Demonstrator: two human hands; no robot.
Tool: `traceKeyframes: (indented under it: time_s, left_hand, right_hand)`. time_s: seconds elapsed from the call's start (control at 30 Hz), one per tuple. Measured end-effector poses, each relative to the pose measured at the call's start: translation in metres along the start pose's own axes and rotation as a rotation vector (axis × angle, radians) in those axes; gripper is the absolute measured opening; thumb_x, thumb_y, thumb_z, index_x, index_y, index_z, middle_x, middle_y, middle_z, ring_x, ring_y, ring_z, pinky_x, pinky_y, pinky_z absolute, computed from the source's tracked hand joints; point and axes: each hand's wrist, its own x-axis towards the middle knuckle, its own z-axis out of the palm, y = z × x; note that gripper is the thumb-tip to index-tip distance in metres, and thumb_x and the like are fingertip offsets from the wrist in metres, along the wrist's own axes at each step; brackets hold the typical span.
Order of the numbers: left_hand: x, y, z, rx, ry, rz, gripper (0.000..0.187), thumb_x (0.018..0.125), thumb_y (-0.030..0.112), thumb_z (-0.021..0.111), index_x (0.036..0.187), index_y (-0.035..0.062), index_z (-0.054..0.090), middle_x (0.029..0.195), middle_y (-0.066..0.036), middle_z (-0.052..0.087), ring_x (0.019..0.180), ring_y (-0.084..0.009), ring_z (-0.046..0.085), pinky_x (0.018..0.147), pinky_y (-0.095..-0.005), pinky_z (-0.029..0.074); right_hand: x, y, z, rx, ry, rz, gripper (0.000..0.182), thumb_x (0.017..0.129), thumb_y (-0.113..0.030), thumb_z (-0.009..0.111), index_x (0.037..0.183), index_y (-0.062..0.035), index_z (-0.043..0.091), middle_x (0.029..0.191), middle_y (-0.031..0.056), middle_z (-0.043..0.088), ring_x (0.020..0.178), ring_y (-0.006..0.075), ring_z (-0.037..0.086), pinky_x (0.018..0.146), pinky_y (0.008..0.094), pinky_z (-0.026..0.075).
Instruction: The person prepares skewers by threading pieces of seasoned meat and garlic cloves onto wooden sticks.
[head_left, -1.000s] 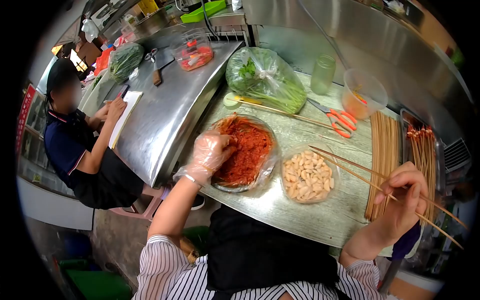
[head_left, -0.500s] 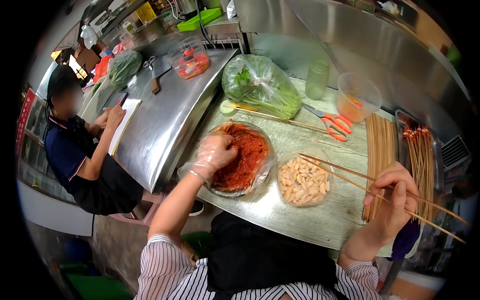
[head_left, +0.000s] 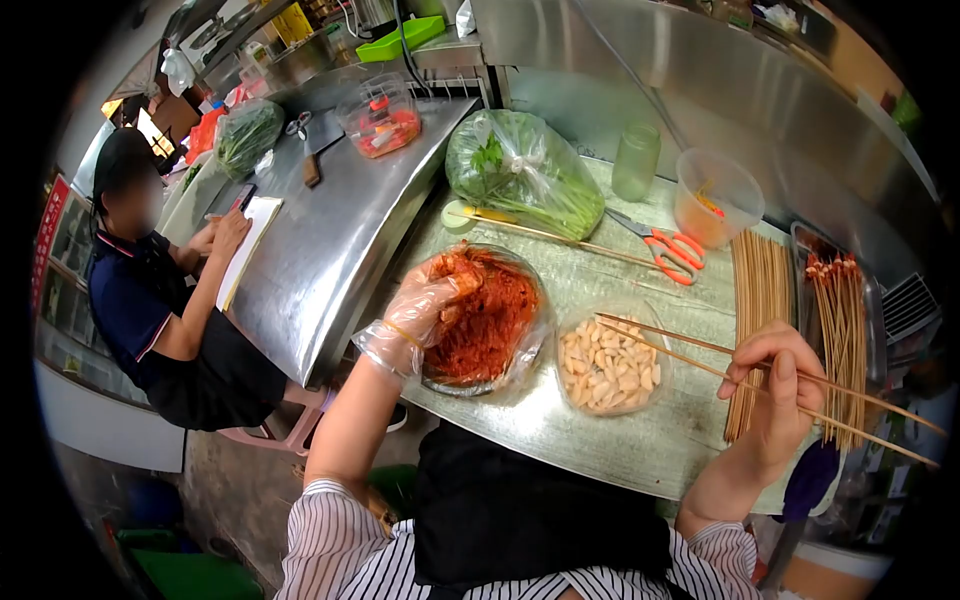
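My left hand [head_left: 418, 305], in a clear plastic glove with a band at the wrist, is at the left side of a bowl of red-sauced meat strips [head_left: 490, 325]. Its fingers are curled closed around some of the strips, and red sauce coats them. A plastic bag lines the bowl and hangs over its rim. In my right hand [head_left: 780, 385] is a pair of long wooden chopsticks [head_left: 690, 350]. Their tips lie over the upper left of a clear container [head_left: 660, 402] filled with peeled garlic cloves [head_left: 605, 370].
Behind the bowls lie a bag of leafy greens [head_left: 520, 175], a skewer and orange-handled scissors [head_left: 675, 255]. A jar [head_left: 635, 162] and a plastic tub [head_left: 715, 200] stand at the back. Bamboo skewers [head_left: 757, 320] lie right. A seated person [head_left: 165, 270] is left, at a steel table [head_left: 325, 240].
My left hand has turned and lifted slightly from the red meat, its fingers now pointing up and right. My right hand has shifted a little left with the chopsticks.
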Motion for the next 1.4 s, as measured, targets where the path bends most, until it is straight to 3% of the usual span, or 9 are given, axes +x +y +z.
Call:
traceKeyframes:
  time_s: [0.03, 0.07, 0.23, 0.43, 0.67, 0.77, 0.87, 1.23, 1.4]
  left_hand:
    - [-0.002, -0.003, 0.004, -0.017, 0.025, 0.063, 0.039, 0.081, 0.004, 0.060, 0.118, -0.0024, 0.049, 0.093, -0.009, 0.063, 0.065, -0.0111, 0.059, 0.052, -0.0195, 0.047]
    - [-0.006, 0.000, -0.005, -0.079, -0.158, 0.033, 0.035, 0.083, -0.001, 0.056, 0.117, -0.0035, 0.049, 0.097, -0.011, 0.063, 0.068, -0.0143, 0.062, 0.053, -0.0205, 0.051]
    - [-0.008, -0.018, 0.006, -0.231, -0.077, 0.062, 0.038, 0.085, -0.006, 0.048, 0.122, -0.0017, 0.044, 0.099, -0.014, 0.061, 0.075, -0.0204, 0.065, 0.060, -0.0278, 0.057]
    - [-0.008, -0.029, 0.013, -0.345, -0.133, 0.091, 0.053, 0.086, 0.010, 0.058, 0.133, 0.0052, 0.035, 0.114, -0.014, 0.056, 0.103, -0.0291, 0.057, 0.086, -0.0429, 0.051]
    - [-0.017, -0.021, 0.031, -0.017, 0.011, 0.252, 0.027, 0.084, 0.002, 0.057, 0.110, -0.0036, 0.056, 0.104, -0.009, 0.061, 0.096, -0.0178, 0.059, 0.085, -0.0287, 0.048]
    - [-0.026, -0.016, 0.039, -0.058, 0.008, 0.233, 0.041, 0.084, 0.007, 0.058, 0.122, -0.0032, 0.047, 0.110, -0.013, 0.059, 0.097, -0.0216, 0.059, 0.084, -0.0331, 0.051]
    - [-0.032, -0.021, 0.043, -0.170, 0.077, 0.216, 0.026, 0.082, 0.003, 0.060, 0.105, -0.0054, 0.055, 0.100, -0.012, 0.061, 0.088, -0.0191, 0.061, 0.080, -0.0321, 0.051]
    - [-0.050, -0.033, 0.060, -0.007, 0.075, 0.262, 0.029, 0.081, -0.005, 0.057, 0.110, -0.0057, 0.053, 0.103, -0.013, 0.061, 0.090, -0.0193, 0.061, 0.079, -0.0312, 0.051]
    - [-0.055, -0.031, 0.065, 0.030, 0.059, 0.240, 0.028, 0.083, -0.002, 0.055, 0.110, -0.0056, 0.054, 0.101, -0.012, 0.062, 0.091, -0.0183, 0.060, 0.081, -0.0300, 0.050]
  right_hand:
    - [0.000, 0.000, 0.001, 0.001, 0.008, 0.006, 0.035, 0.088, -0.026, 0.049, 0.072, 0.0035, 0.057, 0.066, 0.0096, 0.052, 0.053, 0.0133, 0.050, 0.051, 0.0230, 0.038]
    - [-0.001, 0.000, 0.002, -0.001, 0.008, 0.007, 0.035, 0.088, -0.026, 0.049, 0.072, 0.0035, 0.057, 0.066, 0.0096, 0.052, 0.053, 0.0133, 0.050, 0.051, 0.0230, 0.038]
    - [0.002, 0.004, 0.001, -0.007, -0.050, 0.043, 0.036, 0.089, -0.027, 0.049, 0.073, 0.0036, 0.058, 0.066, 0.0092, 0.052, 0.056, 0.0135, 0.051, 0.051, 0.0234, 0.039]
    - [0.005, 0.012, 0.010, 0.099, -0.014, 0.094, 0.035, 0.092, -0.025, 0.045, 0.080, 0.0047, 0.058, 0.072, 0.0089, 0.053, 0.059, 0.0140, 0.052, 0.054, 0.0248, 0.044]
    - [0.008, 0.023, -0.008, 0.034, -0.107, 0.212, 0.029, 0.093, -0.021, 0.047, 0.083, 0.0040, 0.058, 0.073, 0.0068, 0.054, 0.064, 0.0120, 0.054, 0.059, 0.0220, 0.046]
    - [0.015, 0.029, -0.007, 0.045, -0.160, 0.305, 0.027, 0.093, -0.021, 0.048, 0.085, 0.0030, 0.059, 0.072, 0.0044, 0.054, 0.064, 0.0098, 0.055, 0.059, 0.0206, 0.046]
    - [0.015, 0.043, -0.001, 0.004, -0.217, 0.353, 0.030, 0.096, -0.023, 0.043, 0.087, 0.0013, 0.058, 0.070, 0.0027, 0.055, 0.058, 0.0087, 0.053, 0.055, 0.0199, 0.043]
    - [0.024, 0.068, -0.004, -0.230, -0.285, 0.345, 0.030, 0.096, -0.026, 0.044, 0.082, -0.0012, 0.056, 0.066, 0.0005, 0.050, 0.053, 0.0071, 0.051, 0.051, 0.0195, 0.041]
    - [0.017, 0.059, 0.008, 0.076, -0.328, 0.431, 0.027, 0.093, -0.022, 0.050, 0.080, 0.0007, 0.057, 0.062, 0.0014, 0.051, 0.051, 0.0071, 0.052, 0.049, 0.0203, 0.040]
